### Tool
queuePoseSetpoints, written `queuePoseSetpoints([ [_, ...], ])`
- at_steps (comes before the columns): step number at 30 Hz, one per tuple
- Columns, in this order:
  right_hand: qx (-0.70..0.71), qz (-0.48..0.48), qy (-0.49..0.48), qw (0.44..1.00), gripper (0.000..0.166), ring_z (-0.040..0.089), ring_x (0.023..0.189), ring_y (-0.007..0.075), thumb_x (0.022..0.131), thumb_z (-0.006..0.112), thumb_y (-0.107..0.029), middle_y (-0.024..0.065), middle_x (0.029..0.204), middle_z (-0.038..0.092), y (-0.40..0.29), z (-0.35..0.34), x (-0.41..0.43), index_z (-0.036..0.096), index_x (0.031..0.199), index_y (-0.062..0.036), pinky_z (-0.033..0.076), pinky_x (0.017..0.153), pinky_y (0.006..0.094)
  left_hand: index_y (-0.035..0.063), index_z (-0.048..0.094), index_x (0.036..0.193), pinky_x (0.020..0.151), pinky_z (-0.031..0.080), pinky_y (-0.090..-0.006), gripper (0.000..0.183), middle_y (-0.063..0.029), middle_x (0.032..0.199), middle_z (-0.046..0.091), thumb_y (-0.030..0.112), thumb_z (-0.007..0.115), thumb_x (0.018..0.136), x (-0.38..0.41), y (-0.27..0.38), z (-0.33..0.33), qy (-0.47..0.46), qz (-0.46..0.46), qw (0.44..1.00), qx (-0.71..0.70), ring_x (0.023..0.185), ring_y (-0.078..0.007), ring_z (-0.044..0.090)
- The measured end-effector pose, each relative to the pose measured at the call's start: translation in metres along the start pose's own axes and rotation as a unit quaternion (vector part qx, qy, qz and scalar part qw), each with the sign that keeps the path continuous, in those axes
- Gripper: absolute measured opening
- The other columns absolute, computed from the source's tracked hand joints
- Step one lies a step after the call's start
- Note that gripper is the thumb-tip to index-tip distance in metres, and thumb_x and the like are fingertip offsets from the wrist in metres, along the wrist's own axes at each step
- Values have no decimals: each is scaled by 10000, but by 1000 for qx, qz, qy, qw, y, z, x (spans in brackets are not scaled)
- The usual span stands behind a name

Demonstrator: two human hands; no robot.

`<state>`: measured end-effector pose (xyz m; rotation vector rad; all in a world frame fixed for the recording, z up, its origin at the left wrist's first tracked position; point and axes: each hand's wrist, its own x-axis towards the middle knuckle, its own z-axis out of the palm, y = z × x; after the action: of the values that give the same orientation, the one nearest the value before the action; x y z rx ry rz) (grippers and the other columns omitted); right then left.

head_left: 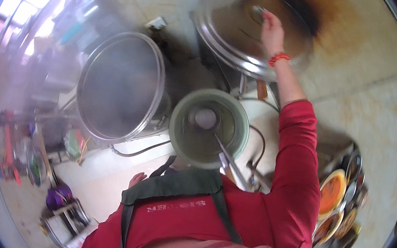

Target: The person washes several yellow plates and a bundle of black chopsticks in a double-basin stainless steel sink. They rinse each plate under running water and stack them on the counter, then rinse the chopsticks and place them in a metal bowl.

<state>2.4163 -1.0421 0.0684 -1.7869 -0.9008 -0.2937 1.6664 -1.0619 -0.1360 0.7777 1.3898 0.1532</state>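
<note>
My right hand (273, 31), with a red bead bracelet at its wrist, is stretched out far in front of me. Its fingers are closed around the handle (259, 13) of a large round metal lid (229, 27). The lid covers a wide vessel whose inside is hidden. Below my chest stands a pale green bucket (174, 130) with cloudy liquid in it. A round-bowled metal ladle (205, 119) rests in the bucket, its long handle leaning over the near rim. Only part of my left hand (136, 179) shows beside my dark apron (176, 184); its fingers are mostly hidden.
A large metal pot (162, 82) steams at the left. Hoses (260, 146) run near the bucket. Bowls of sauces, one with an orange filling (332, 192), stand at the right. A purple bag (59, 197) and a metal stand (71, 220) are at the lower left.
</note>
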Motion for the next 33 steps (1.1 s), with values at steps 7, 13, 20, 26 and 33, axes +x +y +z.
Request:
queuePoseSetpoints([
  [7,131,112,-79,982,206,586,837,188,845,429,-29,87,906,600,-141,-62,-305,553,1010,-39,464,760,280,-4,506,1124,760,428,-268,412,-94,1026,554,244,570,801,44,39,1,-152,24,983,99,875,-150,534],
  [13,190,393,-9,900,236,590,807,161,862,390,-15,72,894,595,-240,-104,-537,543,1039,-45,471,748,271,38,455,1187,561,391,-191,388,-63,1093,543,40,424,800,48,31,-46,-240,4,933,269,690,-65,479],
  [20,-12,535,-109,838,269,588,762,201,812,453,-45,110,839,601,-252,-165,-745,527,1070,-37,469,716,300,-18,363,1207,891,441,-360,457,-164,1250,370,-96,307,760,-46,-6,8,-336,-61,909,239,1085,-301,464],
  [26,-72,629,-195,749,304,600,751,186,816,446,-102,127,821,611,-196,-229,-877,510,1096,-3,478,679,301,4,364,1195,879,455,-388,457,-149,1258,349,-116,312,757,-76,-90,34,-361,-69,910,194,1075,-306,467],
  [33,-26,667,-173,724,323,603,744,170,818,479,-170,123,891,609,-127,-277,-917,516,1092,-4,479,669,280,12,434,1133,851,457,-393,335,-116,1127,473,-33,340,815,-116,-227,45,-280,-114,937,177,1041,-244,493],
])
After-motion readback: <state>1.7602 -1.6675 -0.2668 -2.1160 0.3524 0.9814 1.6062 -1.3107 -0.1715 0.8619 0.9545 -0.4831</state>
